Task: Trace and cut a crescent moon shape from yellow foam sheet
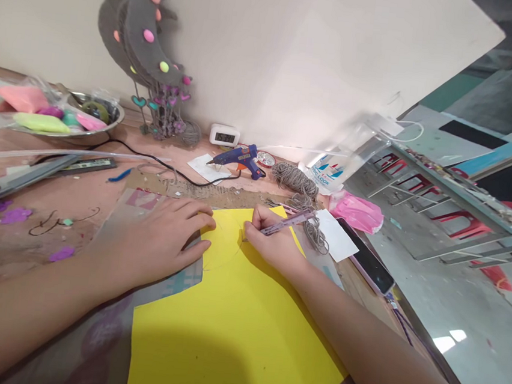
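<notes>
A sheet of yellow paper (224,334) with a cut-away left edge lies in front of me. Faint curved lines are drawn near its top. My right hand (269,241) rests on the sheet's upper right and is closed around a slim patterned pencil (292,221); the fingers hide its tip. To the left, my left hand (166,231) lies flat, fingers apart, its fingertips at the paper's upper left edge. Under the paper and that hand is a printed plastic sheet (108,316).
A blue glue gun (241,157) lies behind the paper, near a white digital clock (224,134) and grey yarn (295,181). At right are a phone (371,260) and a pink bag (357,212). Scissors (26,179) and a metal bowl (117,119) stand left; a grey moon decoration (139,42) hangs behind.
</notes>
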Demonstrator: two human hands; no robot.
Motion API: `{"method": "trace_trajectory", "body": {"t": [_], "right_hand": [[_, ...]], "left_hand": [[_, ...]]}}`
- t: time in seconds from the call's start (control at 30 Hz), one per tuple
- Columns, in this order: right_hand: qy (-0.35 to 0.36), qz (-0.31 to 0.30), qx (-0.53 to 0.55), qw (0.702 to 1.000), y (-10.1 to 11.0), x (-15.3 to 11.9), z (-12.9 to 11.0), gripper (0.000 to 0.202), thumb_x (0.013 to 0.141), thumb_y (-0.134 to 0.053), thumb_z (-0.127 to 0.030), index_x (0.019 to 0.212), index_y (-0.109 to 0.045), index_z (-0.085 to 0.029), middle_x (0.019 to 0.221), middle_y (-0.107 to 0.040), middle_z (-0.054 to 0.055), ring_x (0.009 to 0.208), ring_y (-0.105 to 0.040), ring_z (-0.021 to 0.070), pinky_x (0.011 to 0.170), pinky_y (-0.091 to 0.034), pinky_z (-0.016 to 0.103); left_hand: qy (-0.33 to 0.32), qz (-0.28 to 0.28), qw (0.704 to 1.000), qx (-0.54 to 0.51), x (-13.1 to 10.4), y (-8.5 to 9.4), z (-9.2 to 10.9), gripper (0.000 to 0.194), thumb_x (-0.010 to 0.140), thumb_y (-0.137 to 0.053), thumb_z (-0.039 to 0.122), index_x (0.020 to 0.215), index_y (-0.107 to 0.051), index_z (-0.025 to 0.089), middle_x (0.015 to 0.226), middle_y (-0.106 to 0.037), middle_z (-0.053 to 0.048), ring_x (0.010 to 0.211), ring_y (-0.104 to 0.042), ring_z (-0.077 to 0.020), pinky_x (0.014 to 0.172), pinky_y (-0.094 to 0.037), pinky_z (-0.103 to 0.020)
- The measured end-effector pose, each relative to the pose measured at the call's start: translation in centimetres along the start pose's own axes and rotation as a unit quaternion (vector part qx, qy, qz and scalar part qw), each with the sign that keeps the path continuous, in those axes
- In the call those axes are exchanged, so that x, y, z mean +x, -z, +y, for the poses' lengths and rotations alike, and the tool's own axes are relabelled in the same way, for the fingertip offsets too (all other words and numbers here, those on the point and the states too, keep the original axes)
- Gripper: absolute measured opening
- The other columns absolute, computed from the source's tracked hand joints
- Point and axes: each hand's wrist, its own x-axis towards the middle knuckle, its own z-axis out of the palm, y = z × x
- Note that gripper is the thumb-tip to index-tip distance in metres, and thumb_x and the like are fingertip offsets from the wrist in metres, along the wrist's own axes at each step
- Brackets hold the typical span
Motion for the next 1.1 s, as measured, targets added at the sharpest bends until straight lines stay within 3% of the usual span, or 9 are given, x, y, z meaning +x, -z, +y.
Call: {"method": "trace_trajectory", "body": {"t": [0.37, 0.5, 0.63, 0.77, 0.93, 1.1], "right_hand": [[0.004, -0.006, 0.032, 0.999, 0.2, -0.1, -0.3, 0.025, 0.075, -0.052, -0.024, 0.061, -0.031, -0.022, 0.058, -0.034, -0.006, 0.056, -0.034, 0.0101, 0.054, -0.026, 0.025], [-0.013, 0.107, 0.122, 0.987, 0.5, 0.6, 0.2, 0.028, 0.079, -0.055, -0.030, 0.064, -0.033, -0.022, 0.055, -0.036, -0.007, 0.051, -0.034, 0.0097, 0.053, -0.027, 0.025], [-0.019, 0.193, 0.202, 0.960, 0.9, 1.5, 1.4, 0.030, 0.084, -0.056, -0.040, 0.069, -0.036, -0.023, 0.048, -0.037, -0.009, 0.046, -0.031, 0.0093, 0.051, -0.026, 0.024], [-0.017, 0.192, 0.226, 0.955, 1.0, 1.9, 1.8, 0.034, 0.083, -0.058, -0.049, 0.071, -0.040, -0.023, 0.049, -0.040, -0.009, 0.046, -0.033, 0.0093, 0.051, -0.028, 0.024], [0.004, 0.179, 0.215, 0.960, 0.8, 2.0, 1.1, 0.032, 0.081, -0.058, -0.049, 0.071, -0.045, -0.022, 0.050, -0.040, -0.009, 0.049, -0.038, 0.0102, 0.055, -0.034, 0.024], [0.009, 0.182, 0.154, 0.971, 0.5, 1.7, 0.4, 0.029, 0.082, -0.056, -0.048, 0.073, -0.051, -0.021, 0.061, -0.051, -0.005, 0.059, -0.048, 0.0124, 0.062, -0.040, 0.025]], "left_hand": [[-0.004, -0.004, 1.000, -0.008, 0.0, -0.1, 0.0, 0.024, 0.091, -0.052, 0.035, 0.108, -0.064, 0.024, 0.120, -0.061, -0.005, 0.115, -0.053, -0.0259, 0.101, -0.040, -0.046], [0.006, 0.025, 0.999, -0.029, 0.1, -0.1, -0.2, 0.024, 0.091, -0.048, 0.034, 0.105, -0.064, 0.023, 0.119, -0.062, -0.006, 0.112, -0.055, -0.0258, 0.099, -0.042, -0.044], [0.083, 0.079, 0.993, -0.024, 0.4, 0.5, -0.7, 0.029, 0.094, -0.037, 0.026, 0.105, -0.063, 0.020, 0.114, -0.066, -0.007, 0.109, -0.058, -0.0248, 0.096, -0.045, -0.041], [0.121, 0.081, 0.989, -0.006, 0.6, 0.9, -0.9, 0.033, 0.093, -0.036, 0.027, 0.107, -0.065, 0.018, 0.110, -0.069, -0.009, 0.107, -0.059, -0.0269, 0.095, -0.044, -0.043], [0.107, 0.063, 0.992, 0.022, 0.7, 0.7, -0.7, 0.039, 0.096, -0.036, 0.033, 0.108, -0.069, 0.016, 0.110, -0.067, -0.011, 0.107, -0.057, -0.0286, 0.094, -0.043, -0.046], [0.094, 0.055, 0.994, 0.026, 0.7, 0.5, -0.5, 0.038, 0.090, -0.049, 0.043, 0.110, -0.069, 0.018, 0.112, -0.064, -0.012, 0.111, -0.053, -0.0314, 0.098, -0.041, -0.048]]}}
